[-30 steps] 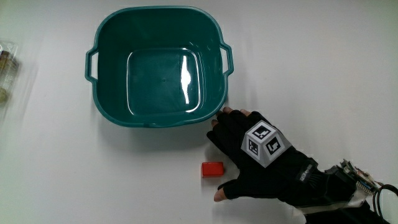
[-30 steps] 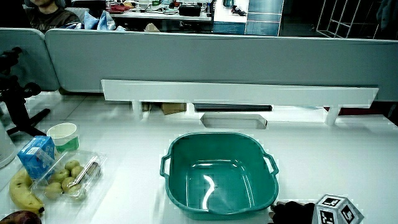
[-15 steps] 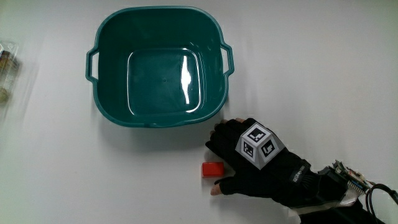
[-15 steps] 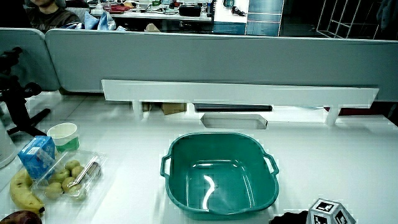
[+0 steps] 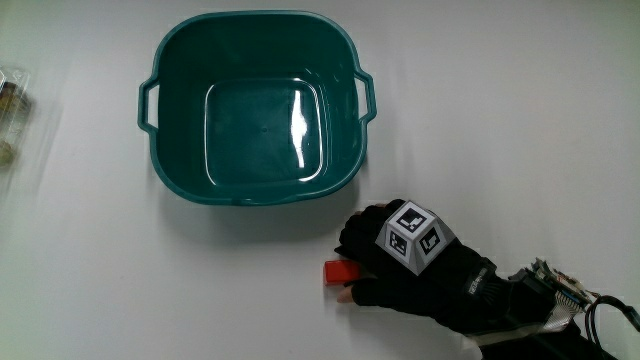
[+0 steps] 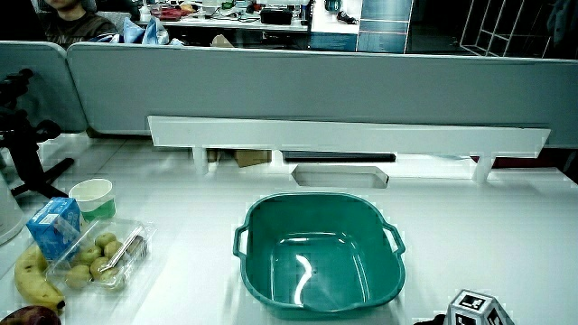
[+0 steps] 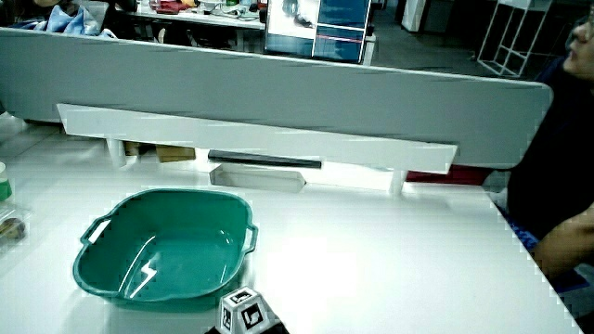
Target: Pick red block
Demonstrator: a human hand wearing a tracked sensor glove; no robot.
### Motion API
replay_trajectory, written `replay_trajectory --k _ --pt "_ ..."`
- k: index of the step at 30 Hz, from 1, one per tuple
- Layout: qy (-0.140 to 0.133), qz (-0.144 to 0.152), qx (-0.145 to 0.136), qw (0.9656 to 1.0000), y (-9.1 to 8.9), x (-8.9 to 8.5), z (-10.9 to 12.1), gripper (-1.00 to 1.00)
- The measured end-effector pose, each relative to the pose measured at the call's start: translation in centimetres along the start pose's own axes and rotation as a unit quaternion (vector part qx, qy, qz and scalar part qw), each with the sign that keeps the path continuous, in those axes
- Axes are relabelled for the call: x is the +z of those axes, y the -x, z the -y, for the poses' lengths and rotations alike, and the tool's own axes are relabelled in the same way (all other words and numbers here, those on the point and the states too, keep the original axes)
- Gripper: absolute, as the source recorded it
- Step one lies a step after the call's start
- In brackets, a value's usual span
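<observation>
The small red block point(image 5: 335, 271) lies on the white table, nearer to the person than the teal basin point(image 5: 152, 105). The gloved hand point(image 5: 400, 262) covers one end of the block. Its fingers curl down over the block and the thumb presses in from the side nearer the person, so the block sits pinched between them and still rests on the table. In both side views only the patterned cube point(image 6: 471, 309) point(image 7: 243, 312) on the back of the hand shows, just nearer to the person than the basin point(image 6: 257, 217) point(image 7: 102, 232). The block is hidden there.
The basin holds nothing. A clear food box point(image 5: 12, 110) lies at the table's edge; in a side view it point(image 6: 99, 257) sits with a banana point(image 6: 27, 271), a blue carton point(image 6: 54, 226) and a cup point(image 6: 92, 197). A low grey partition point(image 6: 307, 86) closes the table.
The hand has drawn away from the basin toward the person and come down over the red block, its fingers closing from spread to curled around it. The block has not moved.
</observation>
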Motion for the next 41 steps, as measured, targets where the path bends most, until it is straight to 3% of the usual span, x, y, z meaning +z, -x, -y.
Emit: replay_trajectory --k 18,22,33,34,35,41 --pt "-0.015 0.001 0.025 0.9996 0.2 0.3 0.4 1.00" --pt "-0.021 -0.002 0.034 0.9992 0.4 0.7 0.8 1.00" --pt "-0.064 0.009 0.055 0.9964 1.5 4.1 3.1 1.00" --pt "-0.049 -0.005 0.068 0.9965 1.7 4.9 3.4 1.00" --pt "-0.051 -0.004 0.072 0.9961 1.7 5.2 3.6 1.00" --pt "-0.091 0.002 0.064 0.9938 1.1 6.4 4.1 1.00"
